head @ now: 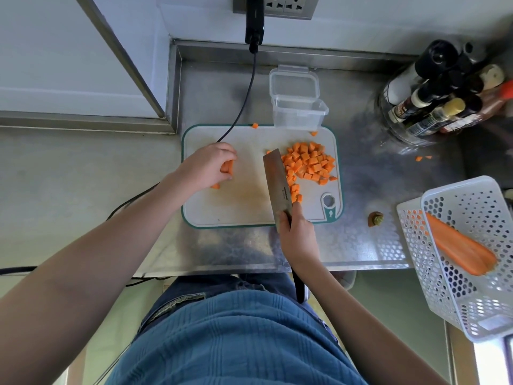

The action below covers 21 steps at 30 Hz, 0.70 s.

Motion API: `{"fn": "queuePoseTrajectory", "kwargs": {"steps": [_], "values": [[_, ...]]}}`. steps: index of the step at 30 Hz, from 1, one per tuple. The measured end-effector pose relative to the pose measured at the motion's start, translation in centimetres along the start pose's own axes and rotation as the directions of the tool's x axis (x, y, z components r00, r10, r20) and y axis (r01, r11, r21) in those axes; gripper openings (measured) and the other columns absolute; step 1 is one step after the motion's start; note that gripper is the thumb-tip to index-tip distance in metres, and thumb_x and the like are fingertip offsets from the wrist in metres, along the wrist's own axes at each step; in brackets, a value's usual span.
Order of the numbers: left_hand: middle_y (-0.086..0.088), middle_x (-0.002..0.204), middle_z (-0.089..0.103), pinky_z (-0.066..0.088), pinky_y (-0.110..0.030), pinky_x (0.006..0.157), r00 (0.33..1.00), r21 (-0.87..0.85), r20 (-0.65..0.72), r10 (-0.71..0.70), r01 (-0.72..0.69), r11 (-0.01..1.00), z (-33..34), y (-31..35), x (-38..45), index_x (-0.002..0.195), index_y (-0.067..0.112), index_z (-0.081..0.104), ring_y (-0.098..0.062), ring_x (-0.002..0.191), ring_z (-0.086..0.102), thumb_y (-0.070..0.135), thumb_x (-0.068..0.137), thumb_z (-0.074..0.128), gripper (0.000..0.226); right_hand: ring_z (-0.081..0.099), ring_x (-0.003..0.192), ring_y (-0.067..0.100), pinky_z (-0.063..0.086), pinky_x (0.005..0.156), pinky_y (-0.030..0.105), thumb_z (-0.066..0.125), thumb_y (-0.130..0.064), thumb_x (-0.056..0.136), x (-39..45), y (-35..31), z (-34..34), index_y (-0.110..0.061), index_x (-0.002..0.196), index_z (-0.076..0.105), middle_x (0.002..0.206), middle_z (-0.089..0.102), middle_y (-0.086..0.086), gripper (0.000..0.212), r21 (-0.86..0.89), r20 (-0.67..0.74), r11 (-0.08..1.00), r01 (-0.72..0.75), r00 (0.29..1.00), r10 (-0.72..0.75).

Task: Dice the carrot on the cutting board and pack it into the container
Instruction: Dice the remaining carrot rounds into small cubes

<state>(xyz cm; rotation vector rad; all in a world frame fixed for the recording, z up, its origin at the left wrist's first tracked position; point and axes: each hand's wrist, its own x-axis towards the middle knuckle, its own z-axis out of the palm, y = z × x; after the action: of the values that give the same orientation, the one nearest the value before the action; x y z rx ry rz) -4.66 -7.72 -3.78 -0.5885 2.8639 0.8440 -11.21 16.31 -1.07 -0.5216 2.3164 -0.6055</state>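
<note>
A white cutting board [238,201] with a teal rim lies on the steel counter. A heap of diced carrot [309,162] covers its right side. My left hand [206,166] grips a short carrot piece [227,166] at the board's left, with a small cube [215,186] beside it. My right hand [295,232] holds the cleaver [276,184] by its handle, blade against the left edge of the heap. An open clear plastic container [299,112] with its lid hinged back stands just behind the board.
A white perforated basket [466,262] at the right holds carrot halves [458,245]. A carrot top end [375,218] lies on the counter. Bottles in a round rack [438,93] stand at the back right. A black cable [247,93] hangs from the wall socket onto the board. Stray cubes [423,158] lie right.
</note>
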Motion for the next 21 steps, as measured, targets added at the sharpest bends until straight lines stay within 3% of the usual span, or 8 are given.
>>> {"fn": "queuePoseTrajectory", "kwargs": {"steps": [3,9,16,21], "values": [[-0.007,0.130,0.052,0.039,-0.035,0.100,0.999,-0.021,0.009,-0.047,0.047,0.999,-0.1,0.1,-0.2,0.119,0.008,0.063,-0.024,0.119,0.049,0.017,0.069,0.081,0.054,0.057,0.071,0.033,0.041,0.056,0.034,0.036,-0.026,0.101,0.0,-0.3,-0.1,-0.007,0.121,0.037,0.091,0.062,0.016,0.028,0.022,0.018,1.000,0.015,1.000,-0.015],[-0.004,0.142,0.041,0.032,-0.036,0.104,0.995,0.000,0.070,-0.076,0.077,0.997,-0.7,-0.1,-1.0,0.137,0.019,0.048,-0.024,0.130,0.036,0.019,0.069,0.081,0.075,0.053,0.066,0.029,0.034,0.051,0.032,0.037,-0.024,0.101,0.3,-0.9,0.0,-0.013,0.101,0.037,0.081,0.057,0.009,0.011,0.027,0.042,0.999,0.033,0.999,-0.034],[-0.007,0.129,0.055,0.039,-0.040,0.101,0.997,-0.010,0.025,-0.071,0.071,0.997,-0.6,-0.1,-0.8,0.119,0.014,0.061,-0.024,0.127,0.042,0.020,0.072,0.079,0.051,0.057,0.071,0.032,0.048,0.058,0.041,0.035,-0.027,0.101,0.3,-1.6,0.0,-0.017,0.096,0.034,0.083,0.057,0.007,0.012,-0.005,0.047,0.998,0.059,0.997,-0.059],[-0.006,0.128,0.054,0.042,-0.040,0.096,0.997,0.004,0.051,-0.060,0.059,0.998,-0.7,0.1,-0.6,0.121,0.017,0.059,-0.025,0.124,0.043,0.022,0.072,0.079,0.054,0.058,0.071,0.032,0.049,0.058,0.041,0.035,-0.028,0.101,0.4,-1.7,0.0,-0.016,0.096,0.034,0.084,0.056,0.005,0.013,0.007,0.045,0.998,0.059,0.997,-0.059]]}}
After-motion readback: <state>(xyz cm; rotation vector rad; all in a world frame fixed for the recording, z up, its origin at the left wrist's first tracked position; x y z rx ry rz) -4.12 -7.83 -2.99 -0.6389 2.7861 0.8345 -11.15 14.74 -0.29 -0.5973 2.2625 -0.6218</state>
